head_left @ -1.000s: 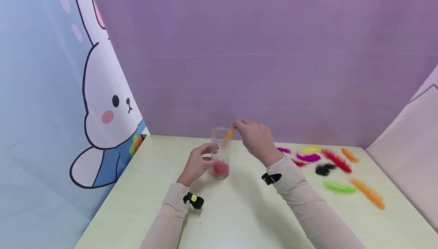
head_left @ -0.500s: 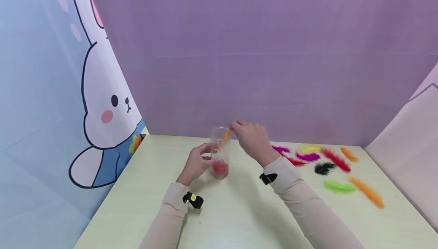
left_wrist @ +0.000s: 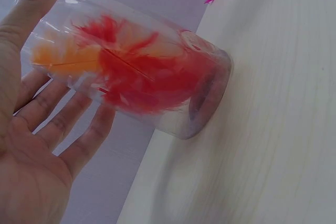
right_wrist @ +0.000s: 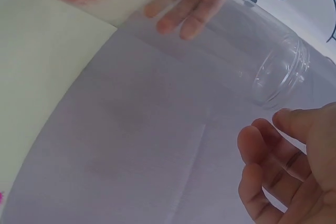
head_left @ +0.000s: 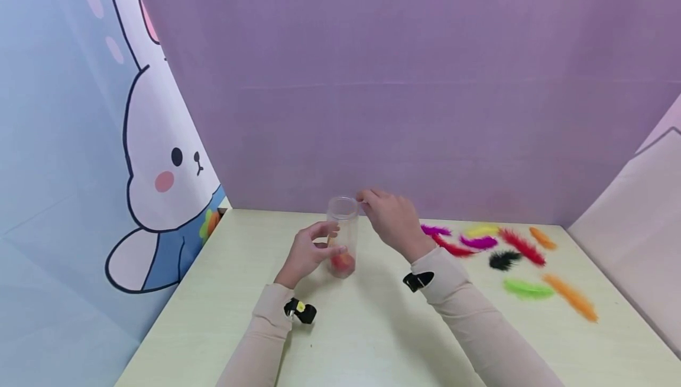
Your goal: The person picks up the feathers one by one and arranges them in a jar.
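A tall clear jar (head_left: 348, 234) stands on the table, its open mouth up. My left hand (head_left: 307, 252) holds it round the side, thumb and fingers on the wall. Red feathers (left_wrist: 149, 80) lie in the bottom of the jar, and in the left wrist view an orange feather (left_wrist: 68, 60) rests against them inside. Beside the rim is my right hand (head_left: 392, 217), its fingers loosely curled with nothing between them. The right wrist view shows those fingertips (right_wrist: 252, 142) just off the jar's threaded neck (right_wrist: 283, 72).
To the right on the pale table (head_left: 372, 340) lie several loose feathers: a black one (head_left: 504, 260), a green one (head_left: 528, 289), an orange one (head_left: 571, 298), a yellow one (head_left: 481, 231), plus red and purple ones. A purple cloth (head_left: 404, 91) hangs behind the table.
The orange feather, earlier pinched by my right hand at the jar's mouth, has been let go and dropped down inside. My right hand moved slightly left; my left hand keeps its hold.
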### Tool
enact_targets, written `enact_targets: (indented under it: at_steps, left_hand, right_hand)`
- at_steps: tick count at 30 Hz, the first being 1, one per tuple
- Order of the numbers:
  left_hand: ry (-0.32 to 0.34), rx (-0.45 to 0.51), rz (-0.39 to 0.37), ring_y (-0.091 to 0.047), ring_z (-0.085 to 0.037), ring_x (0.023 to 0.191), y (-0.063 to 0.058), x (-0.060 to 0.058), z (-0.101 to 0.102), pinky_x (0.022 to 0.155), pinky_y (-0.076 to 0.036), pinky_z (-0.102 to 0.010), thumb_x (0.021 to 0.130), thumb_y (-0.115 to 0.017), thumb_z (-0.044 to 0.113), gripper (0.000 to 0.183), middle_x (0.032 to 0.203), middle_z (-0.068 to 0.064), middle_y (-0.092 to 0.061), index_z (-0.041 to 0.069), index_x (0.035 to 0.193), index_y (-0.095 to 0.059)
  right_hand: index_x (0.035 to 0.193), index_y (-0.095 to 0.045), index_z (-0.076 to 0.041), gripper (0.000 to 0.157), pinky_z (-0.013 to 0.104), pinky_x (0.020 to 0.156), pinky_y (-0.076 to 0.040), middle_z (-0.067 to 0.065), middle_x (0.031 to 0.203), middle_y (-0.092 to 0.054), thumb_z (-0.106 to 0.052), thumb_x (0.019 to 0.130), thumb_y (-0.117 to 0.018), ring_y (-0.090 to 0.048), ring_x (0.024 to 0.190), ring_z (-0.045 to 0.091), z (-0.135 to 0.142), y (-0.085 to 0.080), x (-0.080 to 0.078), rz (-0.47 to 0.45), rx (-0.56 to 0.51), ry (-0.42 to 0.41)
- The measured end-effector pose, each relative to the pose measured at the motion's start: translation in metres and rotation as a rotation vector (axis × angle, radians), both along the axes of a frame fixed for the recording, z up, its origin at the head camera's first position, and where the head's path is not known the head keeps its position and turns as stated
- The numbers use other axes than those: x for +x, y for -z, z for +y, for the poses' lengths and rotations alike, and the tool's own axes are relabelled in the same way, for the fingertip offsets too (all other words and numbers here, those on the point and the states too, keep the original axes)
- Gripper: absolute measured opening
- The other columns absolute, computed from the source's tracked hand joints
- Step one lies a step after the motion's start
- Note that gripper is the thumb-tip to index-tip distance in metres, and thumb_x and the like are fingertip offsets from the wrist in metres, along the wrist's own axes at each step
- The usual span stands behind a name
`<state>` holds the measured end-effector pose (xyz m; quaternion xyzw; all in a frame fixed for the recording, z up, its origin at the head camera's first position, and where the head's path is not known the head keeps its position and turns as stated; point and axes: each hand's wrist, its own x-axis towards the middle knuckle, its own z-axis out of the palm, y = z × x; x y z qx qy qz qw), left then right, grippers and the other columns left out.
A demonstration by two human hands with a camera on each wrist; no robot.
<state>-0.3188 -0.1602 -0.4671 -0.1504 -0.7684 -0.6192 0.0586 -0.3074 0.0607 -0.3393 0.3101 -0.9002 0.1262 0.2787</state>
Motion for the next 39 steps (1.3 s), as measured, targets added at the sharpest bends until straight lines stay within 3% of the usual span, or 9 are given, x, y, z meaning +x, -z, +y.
enact_targets:
  at_steps: [6,10,19,23,29,35,39]
  left_hand:
    - [-0.016,-0.017,-0.019,-0.064,-0.029,0.122,-0.001,0.002,0.0,0.1,-0.058,-0.048,0.08,-0.089,0.018,0.058,0.132,-0.016,-0.068,0.011,0.133,-0.066]
    - [-0.03,-0.028,-0.03,-0.064,-0.029,0.121,-0.002,0.001,-0.002,0.098,-0.059,-0.045,0.079,-0.089,0.012,0.057,0.13,-0.016,-0.068,0.008,0.131,-0.066]
    - [-0.022,-0.035,-0.017,-0.064,-0.034,0.12,-0.025,0.021,-0.003,0.098,-0.059,-0.046,0.081,-0.087,0.011,0.053,0.128,-0.022,-0.069,0.001,0.129,-0.065]
    - [-0.033,-0.032,-0.036,-0.063,-0.034,0.123,-0.028,0.025,-0.005,0.101,-0.057,-0.05,0.08,-0.087,0.011,0.055,0.13,-0.021,-0.068,0.001,0.13,-0.065]
    - [-0.046,-0.03,-0.025,-0.064,-0.034,0.121,-0.028,0.028,-0.008,0.101,-0.056,-0.054,0.08,-0.088,0.01,0.054,0.127,-0.019,-0.07,0.001,0.129,-0.066]
    - [-0.042,-0.034,-0.031,-0.064,-0.033,0.121,-0.028,0.03,-0.01,0.1,-0.057,-0.051,0.08,-0.088,0.011,0.054,0.126,-0.016,-0.07,0.001,0.129,-0.066]
    - [-0.032,-0.044,-0.029,-0.064,-0.031,0.119,-0.029,0.03,-0.011,0.099,-0.059,-0.047,0.081,-0.087,0.012,0.054,0.126,-0.015,-0.07,0.001,0.13,-0.065]
  right_hand:
    - [0.109,-0.07,-0.015,0.01,0.04,0.063,-0.057,0.003,0.1,-0.075,-0.014,0.099,-0.067,-0.069,0.076,0.024,0.01,0.014,0.003,-0.055,-0.078,-0.012]
    - [0.107,-0.07,-0.016,0.009,0.037,0.063,-0.056,0.001,0.098,-0.074,-0.016,0.098,-0.068,-0.069,0.081,0.021,0.023,0.029,0.007,-0.13,-0.15,0.025]
    - [0.107,-0.071,-0.015,0.009,0.027,0.057,-0.047,0.0,0.086,-0.072,-0.018,0.099,-0.067,-0.057,0.064,0.009,0.068,0.073,0.019,-0.347,-0.304,0.145]
    - [0.107,-0.071,-0.013,0.01,0.025,0.054,-0.046,0.001,0.082,-0.071,-0.015,0.099,-0.066,-0.056,0.06,0.008,0.091,0.086,0.019,-0.392,-0.357,0.182]
    - [0.111,-0.07,-0.009,0.015,0.028,0.051,-0.047,0.009,0.087,-0.072,-0.017,0.102,-0.062,-0.06,0.061,0.011,0.126,0.092,0.012,-0.428,-0.41,0.288]
    - [0.114,-0.069,-0.004,0.024,0.03,0.054,-0.046,0.015,0.088,-0.074,-0.022,0.104,-0.057,-0.062,0.062,0.016,0.161,0.092,0.011,-0.441,-0.453,0.432]
    - [0.117,-0.067,0.0,0.031,0.031,0.055,-0.047,0.017,0.091,-0.074,-0.025,0.104,-0.054,-0.067,0.066,0.018,0.18,0.096,0.013,-0.504,-0.492,0.515]
